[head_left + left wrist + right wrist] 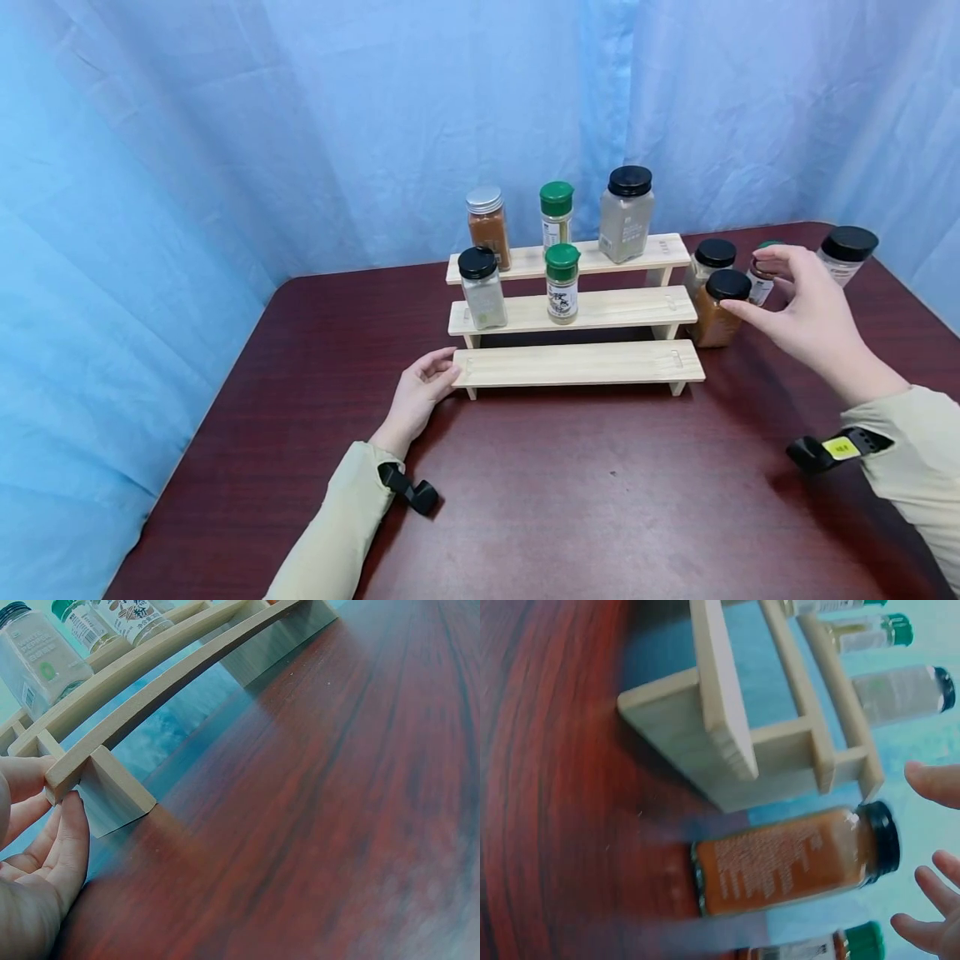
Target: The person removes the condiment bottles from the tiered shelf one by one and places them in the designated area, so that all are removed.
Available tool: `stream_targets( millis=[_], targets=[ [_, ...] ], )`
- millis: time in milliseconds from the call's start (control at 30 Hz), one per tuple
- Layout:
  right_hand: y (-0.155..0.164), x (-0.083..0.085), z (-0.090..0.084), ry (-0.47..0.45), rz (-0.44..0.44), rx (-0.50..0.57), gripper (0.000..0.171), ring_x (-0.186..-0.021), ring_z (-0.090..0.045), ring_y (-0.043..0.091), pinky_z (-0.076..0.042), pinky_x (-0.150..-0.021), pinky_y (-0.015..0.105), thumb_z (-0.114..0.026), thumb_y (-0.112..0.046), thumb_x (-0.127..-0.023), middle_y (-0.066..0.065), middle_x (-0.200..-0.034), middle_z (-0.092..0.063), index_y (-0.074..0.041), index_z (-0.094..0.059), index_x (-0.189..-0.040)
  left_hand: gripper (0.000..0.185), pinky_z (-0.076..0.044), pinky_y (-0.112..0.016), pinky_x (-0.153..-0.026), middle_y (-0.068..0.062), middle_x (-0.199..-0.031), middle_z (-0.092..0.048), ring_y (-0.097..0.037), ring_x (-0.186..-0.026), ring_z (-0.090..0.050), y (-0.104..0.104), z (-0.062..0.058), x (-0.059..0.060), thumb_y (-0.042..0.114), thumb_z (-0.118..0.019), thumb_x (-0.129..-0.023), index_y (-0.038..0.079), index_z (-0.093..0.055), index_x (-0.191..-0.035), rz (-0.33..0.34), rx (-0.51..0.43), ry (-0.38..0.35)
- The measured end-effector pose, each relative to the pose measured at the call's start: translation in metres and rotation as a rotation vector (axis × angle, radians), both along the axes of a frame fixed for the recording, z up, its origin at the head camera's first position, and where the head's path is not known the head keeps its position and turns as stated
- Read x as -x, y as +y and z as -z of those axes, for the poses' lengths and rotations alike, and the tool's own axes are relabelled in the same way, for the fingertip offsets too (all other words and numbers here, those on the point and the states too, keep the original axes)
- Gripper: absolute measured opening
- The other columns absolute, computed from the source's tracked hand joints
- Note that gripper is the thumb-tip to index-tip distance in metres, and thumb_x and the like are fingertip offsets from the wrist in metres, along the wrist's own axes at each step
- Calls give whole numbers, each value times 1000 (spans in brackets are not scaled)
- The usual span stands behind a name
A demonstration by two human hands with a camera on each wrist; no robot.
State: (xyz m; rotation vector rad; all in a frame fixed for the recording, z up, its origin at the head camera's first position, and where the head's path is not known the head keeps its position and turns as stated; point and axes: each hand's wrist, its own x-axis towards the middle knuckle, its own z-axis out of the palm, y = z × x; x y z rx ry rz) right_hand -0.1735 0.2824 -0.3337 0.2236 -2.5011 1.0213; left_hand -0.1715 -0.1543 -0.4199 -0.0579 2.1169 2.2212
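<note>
Orange spice jar [716, 315] between wooden rack [577, 363] and neighbouring jars [846, 252].

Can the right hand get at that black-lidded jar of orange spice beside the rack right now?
Probably yes: the right hand hovers open at the orange spice jar, fingertips near its lid, nothing between them.

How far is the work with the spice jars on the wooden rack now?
Five jars stand on the rack: three on the top step, two on the middle; the bottom step is bare. The left hand touches the rack's corner. The right hand reaches, open, for the orange jar. Four jars wait on the table.
</note>
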Motion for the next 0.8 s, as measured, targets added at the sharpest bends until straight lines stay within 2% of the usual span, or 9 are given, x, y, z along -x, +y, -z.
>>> stream_targets(
  millis=[67,167,233,433,667,800],
  targets=[
    [-4,-2,-4,20,-9,8,63,-115,-47,20,-30,-92,0,-77,-7,-77,21,-124,-46,2,-42,-130,44,-50,-15,-66,0,-91,-56,-1,-75,-57,0,0,0,1,-61,-90,-5,-50,-132,1,-2,1],
    [-13,-5,-10,47,-29,20,62,-108,-43,-6,-30,-89,-2,-77,-5,-76,18,-122,-46,2,-45,-128,44,-50,-15,-66,-1,-92,-56,-1,-74,-56,0,0,0,0,-62,-89,-5,-50,-131,2,-1,4],
    [-19,-5,-13,62,-52,32,62,-102,-36,-17,-31,-88,-2,-77,-3,-75,17,-122,-46,3,-46,-128,44,-50,-15,-66,-3,-92,-57,-2,-73,-56,0,0,0,2,-62,-89,-5,-50,-131,3,4,8],
    [-40,-6,-19,94,-134,64,61,-104,-39,-14,-33,-89,0,-76,3,-74,17,-122,-46,2,-48,-128,44,-50,-15,-66,-3,-92,-57,-2,-73,-56,0,1,0,2,-62,-89,-6,-50,-131,8,5,9],
    [-63,-2,-23,97,-199,77,61,-105,-42,-10,-36,-89,3,-76,-1,-77,14,-124,-47,-1,-48,-131,43,-50,-15,-66,-1,-93,-57,-1,-73,-56,0,1,0,1,-61,-90,-6,-50,-131,6,-1,6],
    [-77,0,-26,74,-234,67,64,-108,-48,4,-45,-94,17,-76,-2,-77,15,-125,-47,-4,-47,-133,43,-50,-15,-66,-2,-93,-56,-1,-74,-56,0,-1,0,0,-60,-90,-6,-49,-132,8,-2,4]
  ],
)
